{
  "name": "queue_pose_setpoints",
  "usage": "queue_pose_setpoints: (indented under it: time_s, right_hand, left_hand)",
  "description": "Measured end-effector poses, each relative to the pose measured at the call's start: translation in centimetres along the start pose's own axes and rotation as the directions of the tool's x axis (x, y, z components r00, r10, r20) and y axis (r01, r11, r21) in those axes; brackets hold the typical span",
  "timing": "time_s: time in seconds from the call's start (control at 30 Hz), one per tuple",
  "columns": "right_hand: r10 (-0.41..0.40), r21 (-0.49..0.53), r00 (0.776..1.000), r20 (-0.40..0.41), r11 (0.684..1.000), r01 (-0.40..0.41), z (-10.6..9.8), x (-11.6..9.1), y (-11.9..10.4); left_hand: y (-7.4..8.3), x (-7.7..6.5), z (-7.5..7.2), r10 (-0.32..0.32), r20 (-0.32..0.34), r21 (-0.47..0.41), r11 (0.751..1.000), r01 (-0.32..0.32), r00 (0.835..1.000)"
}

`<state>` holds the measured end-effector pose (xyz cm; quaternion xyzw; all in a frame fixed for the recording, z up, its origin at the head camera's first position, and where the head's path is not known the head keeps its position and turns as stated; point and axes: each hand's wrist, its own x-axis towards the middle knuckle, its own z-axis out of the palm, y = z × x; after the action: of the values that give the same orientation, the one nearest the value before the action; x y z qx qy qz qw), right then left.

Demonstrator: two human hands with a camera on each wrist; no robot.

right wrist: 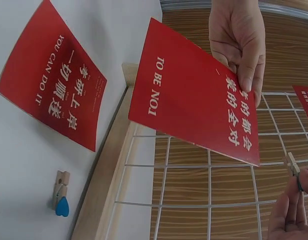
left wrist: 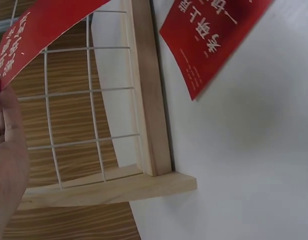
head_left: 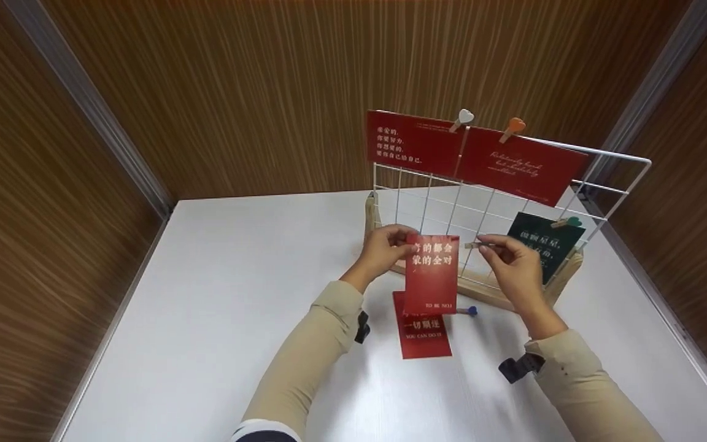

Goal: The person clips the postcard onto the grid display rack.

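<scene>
A red card with white lettering (head_left: 431, 282) is pinched along its upper left edge by my left hand (head_left: 383, 250), upright in front of the wire grid. My right hand (head_left: 518, 268) pinches a small wooden clothespin (right wrist: 292, 164) just right of that card. The white wire grid (head_left: 476, 212) stands in a wooden base (head_left: 482, 293). Below the held card a second red card (head_left: 425, 345) lies on the table, partly covered by it in the head view. A clothespin with a blue heart (right wrist: 61, 195) lies beside the base.
Two red cards hang along the grid's top, the left card (head_left: 412, 144) by a white-heart clip (head_left: 464, 118) and the right card (head_left: 519, 162) by an orange-heart clip (head_left: 515, 127). A dark green card (head_left: 540, 239) hangs lower right under a green clip (head_left: 569, 222). Wood-patterned panels (head_left: 255, 92) enclose the white table (head_left: 255, 276).
</scene>
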<state>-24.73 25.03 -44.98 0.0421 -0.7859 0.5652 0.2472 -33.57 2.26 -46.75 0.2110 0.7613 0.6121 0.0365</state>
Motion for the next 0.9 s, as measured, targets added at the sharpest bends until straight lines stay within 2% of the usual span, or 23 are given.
queue_pose_setpoints:
  time_s: [0.2,0.33,0.43,0.67,0.9]
  right_hand:
    - [-0.007,-0.037,1.000,-0.006,0.999,0.007,-0.3,-0.2,-3.5]
    - [-0.026,-0.067,0.999,-0.019,0.997,0.025,-0.6,0.0,-4.2]
    - [-0.037,-0.075,0.999,-0.035,0.997,0.034,-0.7,0.3,-4.2]
    - [-0.001,-0.064,0.998,-0.060,0.998,-0.003,-1.0,1.3,-1.3]
    - [0.014,-0.094,0.994,-0.111,0.995,-0.025,-1.3,1.7,-1.3]
  left_hand:
    - [1.1,0.6,0.5,0.019,0.013,0.008,1.000,-0.020,1.000]
    - [1.7,1.1,0.7,0.029,0.024,-0.027,0.999,-0.029,0.999]
    - [2.1,1.4,0.8,0.032,0.023,-0.026,0.999,-0.031,0.999]
    - [3.2,2.0,1.1,0.052,0.021,0.000,0.999,-0.052,0.998]
    - [4.0,2.7,1.5,0.071,0.023,-0.015,0.997,-0.070,0.997]
